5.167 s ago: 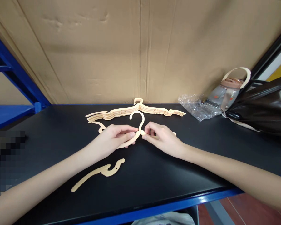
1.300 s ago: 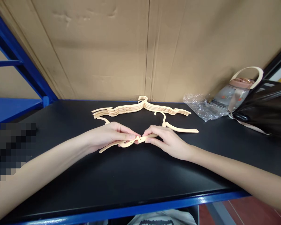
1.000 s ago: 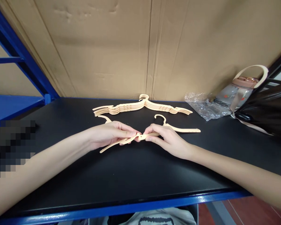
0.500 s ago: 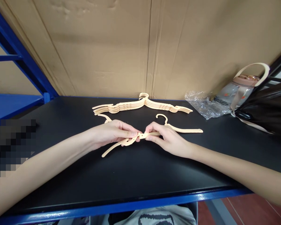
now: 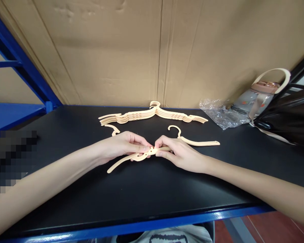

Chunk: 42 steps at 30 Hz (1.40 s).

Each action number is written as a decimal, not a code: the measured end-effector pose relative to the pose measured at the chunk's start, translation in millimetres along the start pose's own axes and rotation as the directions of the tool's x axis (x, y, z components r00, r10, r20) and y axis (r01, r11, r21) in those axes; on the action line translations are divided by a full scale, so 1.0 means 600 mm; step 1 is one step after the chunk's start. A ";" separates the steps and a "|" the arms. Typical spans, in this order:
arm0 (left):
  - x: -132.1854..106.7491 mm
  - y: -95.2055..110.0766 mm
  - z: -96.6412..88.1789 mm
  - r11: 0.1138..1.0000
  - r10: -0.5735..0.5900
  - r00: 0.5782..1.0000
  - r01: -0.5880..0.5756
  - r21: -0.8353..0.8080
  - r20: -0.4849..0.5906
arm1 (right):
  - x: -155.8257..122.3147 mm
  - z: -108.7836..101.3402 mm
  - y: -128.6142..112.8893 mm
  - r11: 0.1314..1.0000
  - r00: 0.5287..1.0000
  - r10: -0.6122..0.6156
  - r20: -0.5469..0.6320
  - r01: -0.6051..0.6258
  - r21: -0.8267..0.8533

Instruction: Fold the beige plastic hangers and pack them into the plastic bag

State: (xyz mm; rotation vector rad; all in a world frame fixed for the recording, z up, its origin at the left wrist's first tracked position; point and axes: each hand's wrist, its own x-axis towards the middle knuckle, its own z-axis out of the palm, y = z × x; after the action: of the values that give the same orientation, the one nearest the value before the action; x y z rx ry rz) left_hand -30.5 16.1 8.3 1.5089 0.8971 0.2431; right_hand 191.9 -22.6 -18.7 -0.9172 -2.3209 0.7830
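In the head view, my left hand (image 5: 126,145) pinches a cream hanger arm piece (image 5: 119,163), whose curved free end points toward the lower left. My right hand (image 5: 179,152) is closed on another cream hanger piece (image 5: 152,152). The ends of both pieces meet between my fingertips; whether they are locked together I cannot tell. Just behind my right hand shows a hanger part with a hook (image 5: 200,143); my hand hides whether it joins the held piece. Behind my left hand, a curved cream hanger piece (image 5: 114,128) is partly covered.
A neat row of several cream hangers (image 5: 142,114) lies at the back of the black tabletop (image 5: 121,199), before a cardboard wall (image 5: 103,54). At right are crumpled clear plastic (image 5: 220,114), a handled bottle (image 5: 255,99) and a black bag (image 5: 291,114). Blue shelving (image 5: 38,81) stands at left.
Both hands have shifted slightly toward me and closer together. The meeting ends of the two hanger pieces are now more in line, and the left piece's free end has dropped a little.
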 end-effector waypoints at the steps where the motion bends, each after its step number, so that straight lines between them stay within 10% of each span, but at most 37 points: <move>1: -0.001 0.000 -0.001 1.000 0.000 1.000 0.000 0.000 0.008 | 0.001 0.000 0.000 1.000 1.000 0.002 0.002 -0.002 -0.004; 24: 0.001 0.004 -0.009 0.994 -0.040 0.998 0.035 0.103 0.044 | -0.005 0.000 0.000 0.987 0.999 0.018 0.034 -0.012 -0.161; 42: -0.018 0.014 0.018 0.855 0.188 0.973 -0.096 0.510 -0.133 | -0.004 0.002 0.001 0.990 1.000 0.015 -0.003 -0.015 -0.140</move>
State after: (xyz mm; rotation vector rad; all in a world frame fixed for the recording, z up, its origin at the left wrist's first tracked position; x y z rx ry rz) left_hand -27.4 2.1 18.0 2.0710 1.0437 0.2686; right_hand 193.0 -24.1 -20.3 -0.9961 -2.3943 0.6312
